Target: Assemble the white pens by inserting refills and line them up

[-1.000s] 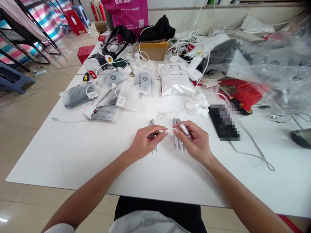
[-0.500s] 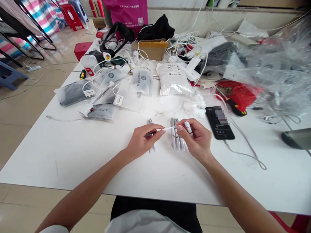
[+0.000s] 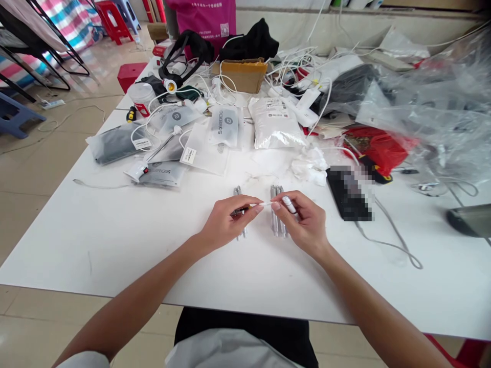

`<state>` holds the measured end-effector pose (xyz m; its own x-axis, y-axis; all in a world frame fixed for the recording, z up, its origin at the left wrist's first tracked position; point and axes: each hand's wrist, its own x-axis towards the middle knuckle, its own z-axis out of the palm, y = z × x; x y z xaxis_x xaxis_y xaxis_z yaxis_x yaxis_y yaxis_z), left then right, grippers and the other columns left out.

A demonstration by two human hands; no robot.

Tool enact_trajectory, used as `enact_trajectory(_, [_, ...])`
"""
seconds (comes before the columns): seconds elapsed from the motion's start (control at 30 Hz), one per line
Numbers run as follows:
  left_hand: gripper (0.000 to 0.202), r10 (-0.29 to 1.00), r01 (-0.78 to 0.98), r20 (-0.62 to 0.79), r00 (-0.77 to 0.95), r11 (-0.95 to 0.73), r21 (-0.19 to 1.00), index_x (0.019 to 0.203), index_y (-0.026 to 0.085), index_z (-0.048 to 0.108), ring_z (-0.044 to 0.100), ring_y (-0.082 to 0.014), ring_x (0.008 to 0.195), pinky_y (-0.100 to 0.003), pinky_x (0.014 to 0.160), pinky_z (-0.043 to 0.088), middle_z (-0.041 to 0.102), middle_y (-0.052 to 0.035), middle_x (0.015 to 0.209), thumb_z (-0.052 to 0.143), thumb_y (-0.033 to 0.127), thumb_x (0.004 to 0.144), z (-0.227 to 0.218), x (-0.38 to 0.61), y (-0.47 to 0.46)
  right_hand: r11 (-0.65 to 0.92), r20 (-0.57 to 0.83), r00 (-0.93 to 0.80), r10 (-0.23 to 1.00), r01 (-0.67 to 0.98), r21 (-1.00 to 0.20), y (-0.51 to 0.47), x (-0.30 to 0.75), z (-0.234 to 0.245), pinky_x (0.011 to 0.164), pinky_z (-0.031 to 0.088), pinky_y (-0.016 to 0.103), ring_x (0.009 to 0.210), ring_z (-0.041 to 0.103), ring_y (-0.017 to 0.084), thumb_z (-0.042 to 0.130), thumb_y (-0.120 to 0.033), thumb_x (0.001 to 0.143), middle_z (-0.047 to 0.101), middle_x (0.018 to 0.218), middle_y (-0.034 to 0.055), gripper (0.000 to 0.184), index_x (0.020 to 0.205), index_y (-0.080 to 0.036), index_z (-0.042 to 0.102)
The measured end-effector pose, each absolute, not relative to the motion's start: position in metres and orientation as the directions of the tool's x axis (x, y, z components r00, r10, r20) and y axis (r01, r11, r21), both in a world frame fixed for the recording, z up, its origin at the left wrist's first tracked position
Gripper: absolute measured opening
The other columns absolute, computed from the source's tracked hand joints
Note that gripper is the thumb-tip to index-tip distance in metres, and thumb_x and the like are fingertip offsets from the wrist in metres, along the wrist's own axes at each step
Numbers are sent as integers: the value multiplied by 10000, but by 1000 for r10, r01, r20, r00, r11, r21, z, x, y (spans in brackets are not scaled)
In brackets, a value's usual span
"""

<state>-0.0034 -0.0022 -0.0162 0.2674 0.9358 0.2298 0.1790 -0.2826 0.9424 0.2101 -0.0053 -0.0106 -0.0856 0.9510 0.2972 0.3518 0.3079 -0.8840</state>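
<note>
My left hand (image 3: 224, 219) is closed, thumb and forefinger pinching a thin white pen piece (image 3: 265, 204), which looks like a refill or tube. A dark pen part (image 3: 240, 210) with a gold-coloured bit also shows in its grip. The other end of the white piece sits between the fingertips of my right hand (image 3: 305, 220). A white pen barrel (image 3: 289, 204) is tucked in the fingers of that hand. Below, silver-and-white pens lie side by side on the table, a small group (image 3: 238, 191) by my left hand and several pens (image 3: 275, 225) by my right, both partly hidden.
A phone (image 3: 345, 197) with a cable lies on the right. Crumpled white tissue (image 3: 309, 166), a white plastic packet (image 3: 276, 125) and frosted pouches (image 3: 226, 128) are behind my hands. Tangled cables, a cardboard box (image 3: 243, 76) and clear plastic bags (image 3: 433, 112) fill the back.
My right hand has moved left, so the fingertips of both hands are closer together and less of the white piece shows. The barrel in my right hand has shifted left with it.
</note>
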Motion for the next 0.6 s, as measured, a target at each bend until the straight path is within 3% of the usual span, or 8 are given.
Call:
enact_trajectory(0.4, [306,941,197,189,280,-249,948,1070,205,815,626,-127,731,-246,650,473,785,-51,930,660,466,1037,-15,-4,-2,266,262,-61,963,371,-890,-4,208,-12,484,324,257,523,368,98,718,-502,991,484,603,-49,323,853,-215,660])
enact_trajectory(0.5, [323,954,145,129,271,-173,974,1064,202,807,528,-112,641,-246,585,421,680,-16,766,664,490,1030,-15,-4,-2,247,239,-63,969,250,-936,-2,209,-16,533,365,274,570,434,119,637,-511,1045,525,658,-36,298,984,-223,679])
enact_trajectory(0.6, [338,964,89,57,260,-83,993,1037,201,800,507,-114,636,-245,560,400,599,-3,719,679,515,1016,-14,-6,0,254,253,-47,966,8,-967,5,208,-17,613,428,294,651,513,146,534,-486,1101,571,724,-26,250,1065,-256,624])
